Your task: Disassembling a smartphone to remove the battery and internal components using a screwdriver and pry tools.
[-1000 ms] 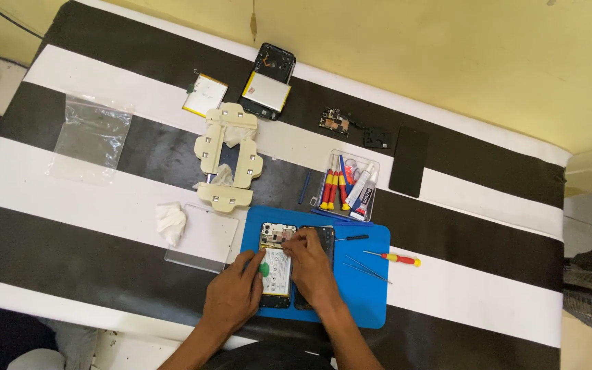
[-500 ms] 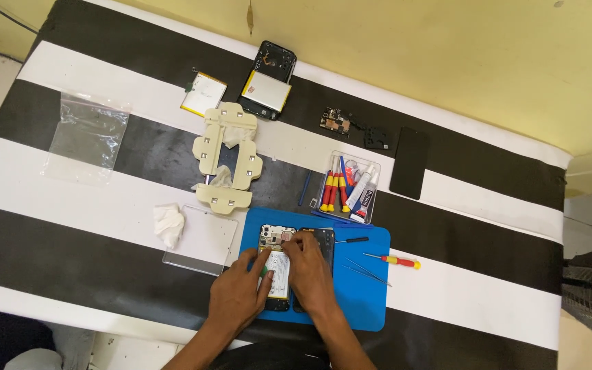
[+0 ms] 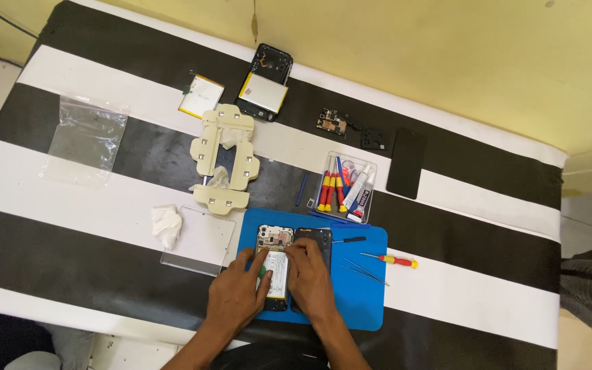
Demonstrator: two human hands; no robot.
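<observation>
Black-and-white striped desk (image 3: 104, 226) carries a blue mat (image 3: 358, 288); on the mat's left part lies an opened phone (image 3: 275, 264), steadied flat by left hand (image 3: 238, 298) and right hand (image 3: 310, 281), fingers pressing, not gripping.

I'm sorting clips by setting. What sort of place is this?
Likely a phone repair bench. An opened phone lies on a blue work mat under both hands, with a tray of small screwdrivers and loose phone parts on the striped table.
</observation>
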